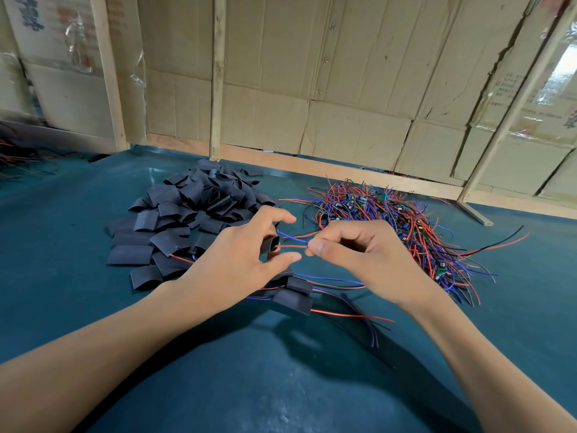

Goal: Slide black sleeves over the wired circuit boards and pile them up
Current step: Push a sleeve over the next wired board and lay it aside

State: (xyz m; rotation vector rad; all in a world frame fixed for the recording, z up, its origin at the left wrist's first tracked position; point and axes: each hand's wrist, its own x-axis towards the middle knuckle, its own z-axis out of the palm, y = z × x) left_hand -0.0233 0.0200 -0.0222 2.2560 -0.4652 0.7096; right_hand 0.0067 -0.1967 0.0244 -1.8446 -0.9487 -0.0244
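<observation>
My left hand (246,254) holds a black sleeve (270,244) between thumb and fingers above the green mat. Red and blue wires (292,240) come out of the sleeve's open end toward my right hand (352,248), which pinches their ends. The board itself is hidden. A heap of empty black sleeves (193,210) lies behind my left hand. A tangle of wired circuit boards (390,220) lies behind my right hand. Under my hands sits a small pile of sleeved boards (295,295) with wires trailing right.
The green mat (249,370) covers the table. Cardboard panels on wooden battens (215,76) close off the back edge. More wires (18,157) lie at the far left. A loose wooden strip (476,212) rests at the right rear.
</observation>
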